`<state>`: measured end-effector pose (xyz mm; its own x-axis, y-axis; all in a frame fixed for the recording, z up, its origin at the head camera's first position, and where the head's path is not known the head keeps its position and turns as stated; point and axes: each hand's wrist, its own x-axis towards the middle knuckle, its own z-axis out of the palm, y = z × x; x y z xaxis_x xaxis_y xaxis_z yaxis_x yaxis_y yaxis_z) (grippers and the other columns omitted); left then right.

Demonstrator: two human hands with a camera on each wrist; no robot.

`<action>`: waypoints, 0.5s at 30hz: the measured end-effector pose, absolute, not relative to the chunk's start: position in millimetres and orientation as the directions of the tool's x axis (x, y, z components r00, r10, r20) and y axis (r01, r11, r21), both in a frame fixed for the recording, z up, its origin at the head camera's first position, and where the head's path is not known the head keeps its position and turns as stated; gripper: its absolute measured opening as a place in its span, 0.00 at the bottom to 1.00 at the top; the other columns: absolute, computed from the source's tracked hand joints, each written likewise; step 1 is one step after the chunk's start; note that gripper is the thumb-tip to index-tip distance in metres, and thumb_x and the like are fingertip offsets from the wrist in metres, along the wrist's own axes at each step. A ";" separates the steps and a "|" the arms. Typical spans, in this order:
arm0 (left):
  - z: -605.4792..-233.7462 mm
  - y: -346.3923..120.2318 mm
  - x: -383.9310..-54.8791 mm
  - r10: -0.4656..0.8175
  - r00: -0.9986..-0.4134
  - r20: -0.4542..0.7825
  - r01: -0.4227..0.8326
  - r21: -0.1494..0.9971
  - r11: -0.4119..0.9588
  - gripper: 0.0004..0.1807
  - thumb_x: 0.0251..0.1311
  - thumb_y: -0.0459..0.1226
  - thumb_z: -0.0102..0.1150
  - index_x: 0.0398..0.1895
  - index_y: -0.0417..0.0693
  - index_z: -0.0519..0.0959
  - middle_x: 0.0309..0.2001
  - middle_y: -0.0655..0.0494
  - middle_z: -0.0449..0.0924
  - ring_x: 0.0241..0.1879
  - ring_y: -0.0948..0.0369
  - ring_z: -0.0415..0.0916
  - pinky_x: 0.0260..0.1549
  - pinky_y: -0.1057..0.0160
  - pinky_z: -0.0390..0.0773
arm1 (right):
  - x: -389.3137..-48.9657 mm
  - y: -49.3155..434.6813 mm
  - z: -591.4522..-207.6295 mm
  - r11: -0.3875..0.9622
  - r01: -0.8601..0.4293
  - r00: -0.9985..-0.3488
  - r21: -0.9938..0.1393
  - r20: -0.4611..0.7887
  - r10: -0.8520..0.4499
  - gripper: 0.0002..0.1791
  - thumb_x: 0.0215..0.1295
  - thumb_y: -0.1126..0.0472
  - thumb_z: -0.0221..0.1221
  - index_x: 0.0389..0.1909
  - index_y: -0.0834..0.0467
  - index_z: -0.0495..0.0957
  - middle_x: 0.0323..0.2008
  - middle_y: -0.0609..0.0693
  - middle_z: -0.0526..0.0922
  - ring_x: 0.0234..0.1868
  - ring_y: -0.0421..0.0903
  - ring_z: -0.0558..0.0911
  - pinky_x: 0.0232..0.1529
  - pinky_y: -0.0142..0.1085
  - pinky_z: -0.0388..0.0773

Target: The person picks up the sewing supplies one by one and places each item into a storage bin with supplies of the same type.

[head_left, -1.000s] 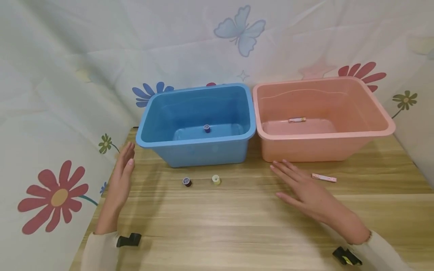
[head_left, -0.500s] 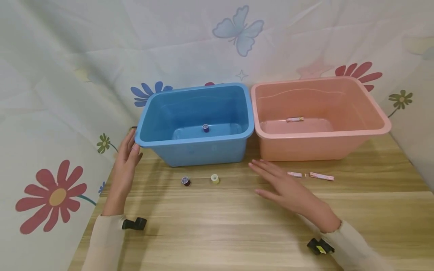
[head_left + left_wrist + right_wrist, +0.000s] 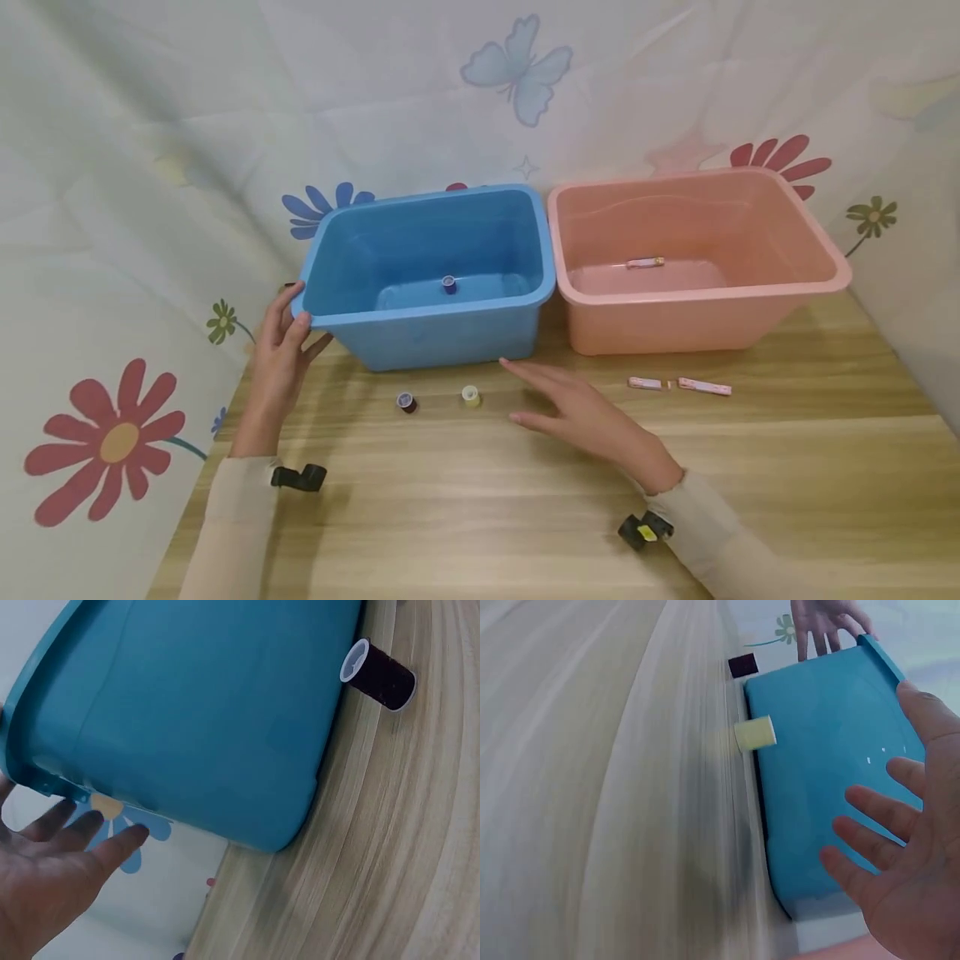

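My left hand (image 3: 277, 367) touches the left rim of the blue plastic tub (image 3: 450, 337). In the left wrist view its fingers (image 3: 112, 851) stretch out, spread, below the rim. My right hand (image 3: 577, 408), fingers straight and holding nothing, is over the table in front of the tubs. A dark thread spool (image 3: 407, 403) and a pale yellow thread spool (image 3: 471, 396) stand in front of the blue tub. Inside that tub is a purple spool (image 3: 449, 284). Beyond my right hand, the right wrist view shows the blue tub's front wall (image 3: 832, 750).
A pink tub (image 3: 667, 325) stands against the blue one's right side. A slim pink-and-white piece (image 3: 645, 262), perhaps a nail clipper, lies inside. Two similar pieces, one left (image 3: 647, 383) and one right (image 3: 705, 386), lie before it. A flowered cloth (image 3: 420, 92) hangs behind.
My left hand has moved forward and right, onto the blue tub's rim. The right hand has swept left, uncovering a second slim piece before the pink tub. The view has shifted slightly.
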<state>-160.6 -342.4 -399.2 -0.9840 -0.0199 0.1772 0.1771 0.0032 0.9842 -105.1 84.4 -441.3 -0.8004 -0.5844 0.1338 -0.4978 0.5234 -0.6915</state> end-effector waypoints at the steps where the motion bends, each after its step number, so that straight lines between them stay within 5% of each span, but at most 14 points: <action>1: -400.0 -342.8 -162.3 -0.012 -0.983 0.181 0.181 0.983 -0.009 0.29 0.78 0.39 0.50 0.78 0.60 0.60 0.79 0.51 0.52 0.77 0.44 0.54 0.65 0.33 0.57 | -106.1 82.0 -441.6 0.521 -0.489 -0.804 -0.700 0.130 -0.581 0.38 0.71 0.33 0.54 0.79 0.34 0.56 0.76 0.44 0.64 0.76 0.51 0.64 0.73 0.57 0.60; 15: -402.2 -346.8 -168.9 0.031 -0.981 0.190 0.186 0.977 -0.099 0.27 0.76 0.34 0.50 0.75 0.56 0.59 0.78 0.40 0.50 0.76 0.37 0.52 0.60 0.29 0.57 | -126.5 40.9 -454.9 0.486 -0.354 -0.870 -0.799 0.091 -0.484 0.34 0.71 0.37 0.58 0.75 0.38 0.66 0.70 0.46 0.73 0.68 0.48 0.74 0.68 0.50 0.70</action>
<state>-168.9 -346.8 -402.2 -0.9812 0.0314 0.1904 0.1865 -0.0987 0.9775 -126.5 40.9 -454.9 -0.8701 -0.4844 0.0911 -0.3542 0.4861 -0.7989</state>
